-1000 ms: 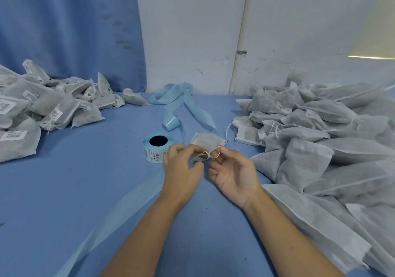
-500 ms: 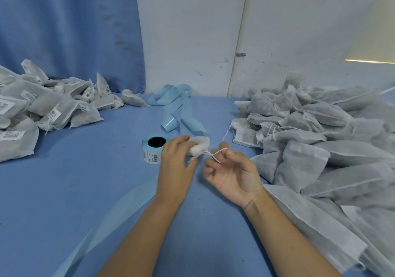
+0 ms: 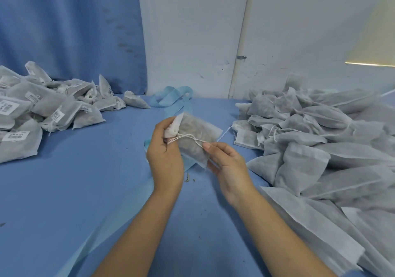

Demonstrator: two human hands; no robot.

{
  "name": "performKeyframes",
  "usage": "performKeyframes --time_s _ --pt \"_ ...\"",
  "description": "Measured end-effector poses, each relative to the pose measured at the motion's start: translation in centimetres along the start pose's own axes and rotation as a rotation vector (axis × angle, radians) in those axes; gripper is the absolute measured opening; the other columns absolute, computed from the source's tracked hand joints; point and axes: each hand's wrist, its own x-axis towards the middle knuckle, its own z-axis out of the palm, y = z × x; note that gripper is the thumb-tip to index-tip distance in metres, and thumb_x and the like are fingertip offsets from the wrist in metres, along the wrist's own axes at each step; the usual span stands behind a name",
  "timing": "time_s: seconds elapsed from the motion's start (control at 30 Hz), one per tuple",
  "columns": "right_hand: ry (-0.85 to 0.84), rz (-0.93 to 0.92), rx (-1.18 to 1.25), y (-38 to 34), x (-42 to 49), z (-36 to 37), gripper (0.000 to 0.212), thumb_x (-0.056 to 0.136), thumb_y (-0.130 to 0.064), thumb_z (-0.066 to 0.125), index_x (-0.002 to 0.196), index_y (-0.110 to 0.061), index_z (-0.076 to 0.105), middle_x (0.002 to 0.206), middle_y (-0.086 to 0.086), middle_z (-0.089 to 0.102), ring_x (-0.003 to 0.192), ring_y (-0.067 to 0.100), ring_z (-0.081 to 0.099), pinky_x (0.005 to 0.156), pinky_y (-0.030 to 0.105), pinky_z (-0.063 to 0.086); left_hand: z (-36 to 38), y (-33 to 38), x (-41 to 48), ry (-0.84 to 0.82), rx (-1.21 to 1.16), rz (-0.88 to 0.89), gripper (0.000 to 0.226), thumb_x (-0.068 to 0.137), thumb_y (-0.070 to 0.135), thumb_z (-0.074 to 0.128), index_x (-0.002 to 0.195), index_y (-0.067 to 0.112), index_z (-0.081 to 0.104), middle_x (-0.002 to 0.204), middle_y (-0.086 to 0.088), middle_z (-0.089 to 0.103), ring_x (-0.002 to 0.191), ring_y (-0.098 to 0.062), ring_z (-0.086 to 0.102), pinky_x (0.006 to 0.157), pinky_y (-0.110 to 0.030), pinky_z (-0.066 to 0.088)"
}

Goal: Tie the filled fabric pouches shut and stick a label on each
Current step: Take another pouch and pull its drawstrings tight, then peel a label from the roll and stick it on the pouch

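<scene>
A grey filled fabric pouch is held up above the blue table, its gathered white neck toward the left. My left hand grips that bunched neck. My right hand pinches the white drawstring between thumb and forefinger, with its other fingers under the pouch's lower corner. The string runs taut from the neck across the pouch to my right fingertips. The label roll is almost wholly hidden behind my left hand; only a light-blue edge shows.
A heap of untied grey pouches fills the right side. Labelled pouches are piled at the far left. Pale blue backing tape curls at the back and trails toward the front left. Blue table spreads between the piles.
Both hands have lifted the pouch off the table and turned it so its broad side faces me. My right hand has pulled the drawstring out to the right.
</scene>
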Motion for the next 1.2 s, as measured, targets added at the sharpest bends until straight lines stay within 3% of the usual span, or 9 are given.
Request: performKeyframes --time_s 0.27,0.43,0.53,0.7,0.77,0.83,0.9,1.0,1.2 --pt "0.067 0.097 0.106 0.3 0.0 0.7 0.008 0.086 -0.010 0.069 0.078 -0.011 0.067 0.086 0.003 0.072 0.076 0.012 0.067 0.063 0.021 0.055 -1.4 -1.9 -0.2 -0.191 -0.116 -0.232 0.058 0.072 0.014 0.045 0.126 0.035 0.038 0.118 0.002 0.058 0.092 -0.008 0.058 0.087 -0.029 0.048" --pt "0.101 0.129 0.142 0.7 -0.3 1.3 0.007 0.086 -0.009 0.069 0.079 -0.009 0.067 0.074 0.001 0.071 0.064 0.008 0.068 0.055 0.019 0.052 -1.1 -2.7 -1.1 -0.235 -0.132 -0.279 0.080 0.072 0.012 0.073 0.130 0.037 0.024 0.122 0.016 0.047 0.095 0.010 0.059 0.076 -0.015 0.050" --pt "0.082 0.129 0.135 0.8 -0.5 1.4 0.008 0.087 -0.008 0.068 0.080 -0.007 0.066 0.073 0.003 0.071 0.063 0.008 0.068 0.054 0.019 0.052 -0.6 -2.7 -1.2 -0.166 -0.082 -0.303 0.078 0.081 0.016 0.074 0.132 0.037 0.020 0.136 0.003 0.043 0.114 -0.008 0.057 0.088 -0.023 0.053" --pt "-0.002 0.128 0.044 0.8 -0.6 1.4 0.008 0.087 -0.005 0.066 0.078 -0.003 0.067 0.080 0.010 0.071 0.072 0.014 0.070 0.066 0.026 0.058 -0.7 -2.9 -0.5 -0.069 -0.097 -0.356 0.061 0.090 0.016 0.064 0.135 0.029 0.025 0.137 -0.002 0.045 0.113 -0.013 0.056 0.079 -0.015 0.051" --pt "-0.029 0.142 0.064 0.7 -0.5 1.4 0.010 0.087 -0.002 0.065 0.077 -0.001 0.068 0.084 0.013 0.073 0.076 0.015 0.071 0.072 0.027 0.059 -0.9 -2.9 -0.4 -0.060 -0.161 -0.419 0.062 0.089 0.016 0.066 0.136 0.028 0.028 0.134 -0.003 0.050 0.112 -0.016 0.059 0.088 -0.030 0.053" --pt "-0.046 0.163 0.118 0.7 -0.4 1.3 0.009 0.087 -0.001 0.065 0.079 0.000 0.068 0.086 0.013 0.073 0.079 0.016 0.071 0.074 0.028 0.060 -0.9 -2.8 -0.2 -0.082 -0.225 -0.487 0.049 0.087 0.021 0.068 0.127 0.023 0.040 0.119 -0.005 0.061 0.096 -0.024 0.065 0.072 -0.040 0.054" --pt "-0.046 0.183 0.167 0.7 -0.3 1.2 0.005 0.086 -0.001 0.066 0.083 0.002 0.068 0.089 0.014 0.073 0.083 0.018 0.071 0.074 0.028 0.059 -1.1 -2.4 -0.2 -0.155 -0.269 -0.555 0.038 0.082 0.034 0.070 0.110 0.014 0.053 0.095 -0.014 0.065 0.070 -0.031 0.062 0.050 -0.033 0.042" --pt "-0.016 0.186 0.202 0.9 -0.1 1.0 0.005 0.084 0.000 0.068 0.080 0.001 0.065 0.088 0.015 0.073 0.080 0.018 0.071 0.069 0.025 0.058 -1.3 -2.2 0.0 -0.206 -0.237 -0.588 0.040 0.079 0.038 0.070 0.098 0.005 0.061 0.082 -0.021 0.064 0.058 -0.030 0.055 0.044 -0.030 0.036" --pt "0.176 0.100 -0.016 1.7 0.4 0.0 0.024 0.081 -0.006 0.074 0.097 -0.008 0.057 0.072 0.001 0.063 0.060 0.007 0.059 0.062 0.017 0.054 -2.3 -2.0 0.6 -0.142 -0.079 -0.441 0.012 0.085 0.022 0.071 0.086 0.010 0.066 0.085 -0.007 0.067 0.080 -0.020 0.063 0.076 -0.036 0.051"
